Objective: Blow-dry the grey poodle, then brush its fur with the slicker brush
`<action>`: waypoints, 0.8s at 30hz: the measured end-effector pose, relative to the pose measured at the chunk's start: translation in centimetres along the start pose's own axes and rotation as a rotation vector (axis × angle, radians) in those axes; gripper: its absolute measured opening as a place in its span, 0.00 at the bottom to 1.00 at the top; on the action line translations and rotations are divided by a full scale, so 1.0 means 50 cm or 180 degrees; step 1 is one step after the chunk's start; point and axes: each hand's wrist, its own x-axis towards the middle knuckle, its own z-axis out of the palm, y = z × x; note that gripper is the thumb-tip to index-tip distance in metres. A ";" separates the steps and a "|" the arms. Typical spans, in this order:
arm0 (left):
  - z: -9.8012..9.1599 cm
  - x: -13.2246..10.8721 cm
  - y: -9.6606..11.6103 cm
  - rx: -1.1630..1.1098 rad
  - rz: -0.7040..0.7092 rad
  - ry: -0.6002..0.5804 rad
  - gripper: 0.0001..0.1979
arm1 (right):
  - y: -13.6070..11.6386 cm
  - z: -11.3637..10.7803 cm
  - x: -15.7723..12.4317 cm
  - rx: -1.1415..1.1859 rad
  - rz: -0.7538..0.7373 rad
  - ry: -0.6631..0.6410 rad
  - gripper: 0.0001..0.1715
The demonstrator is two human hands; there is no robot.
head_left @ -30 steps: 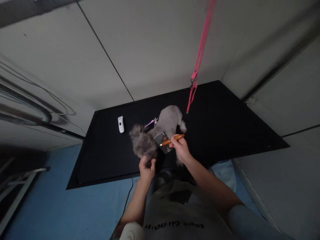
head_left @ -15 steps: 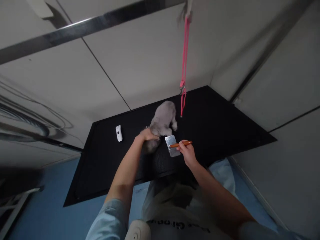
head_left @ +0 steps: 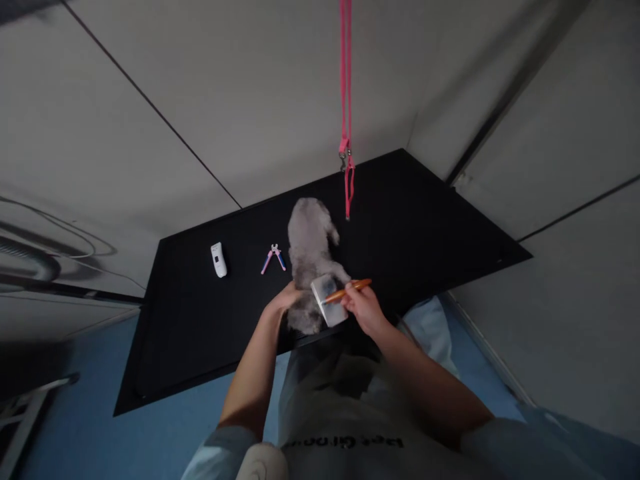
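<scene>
Far left on the black table (head_left: 425, 227), a white clipper (head_left: 217, 259) lying flat, well apart from the rest; to its right, pink and blue nail clippers (head_left: 273, 257) with handles spread, near but not touching the grey fluffy dog (head_left: 310, 243). Dog standing at the middle of the table near the front edge, body running away from the camera. Left hand (head_left: 286, 298) pressed against the near left flank, fingers sunk into the fur; cannot tell whether curled shut on it or merely laid flat. Just right of that hand, the slicker brush (head_left: 329, 301) with its pale rectangular head lying against the dog's near side and its orange handle pointing right. Right hand (head_left: 363, 310) pinching that handle, fingers closed around it. Above and slightly right of the dog, a pink leash (head_left: 345, 100) hanging straight down, loop end dangling just beside the far end of the dog. Below the table's front edge, blue floor (head_left: 75, 433)
</scene>
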 end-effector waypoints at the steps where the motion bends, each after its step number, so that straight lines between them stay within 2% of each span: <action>1: 0.000 -0.019 -0.009 -0.0114 -0.0134 -0.0089 0.16 | 0.002 -0.013 -0.010 -0.0054 0.0123 -0.0085 0.22; 3: -0.001 -0.050 -0.025 -0.0348 -0.0375 -0.0243 0.18 | -0.001 -0.045 -0.021 -0.0152 0.0125 0.0114 0.21; 6: 0.007 -0.081 -0.041 -0.0486 -0.0423 -0.0248 0.22 | -0.010 -0.080 -0.038 -0.0239 -0.0329 0.0665 0.17; 8: 0.022 -0.097 -0.049 -0.0543 -0.0347 -0.0232 0.22 | -0.009 -0.079 -0.055 -0.0183 -0.0291 0.0480 0.17; 10: 0.041 -0.113 -0.059 -0.0594 -0.0235 -0.0173 0.22 | -0.001 -0.068 -0.071 -0.0129 0.0136 -0.0037 0.18; 11: 0.050 -0.121 -0.064 -0.0598 -0.0204 -0.0099 0.21 | 0.004 -0.063 -0.075 -0.0146 0.0254 -0.0121 0.19; 15: 0.078 -0.148 -0.078 -0.0705 -0.0210 0.0123 0.19 | 0.018 -0.066 -0.078 -0.0467 0.0083 0.0295 0.19; 17: 0.086 -0.151 -0.077 -0.0864 -0.0161 0.0070 0.22 | 0.022 -0.070 -0.081 -0.0513 0.0046 0.0184 0.18; 20: 0.094 -0.142 -0.073 -0.1015 -0.0088 -0.0012 0.26 | 0.023 -0.071 -0.083 -0.0407 0.0278 -0.0041 0.20; 24: 0.092 -0.130 -0.078 -0.1276 -0.0202 0.0023 0.25 | 0.007 -0.077 -0.066 -0.0482 0.0014 0.0597 0.18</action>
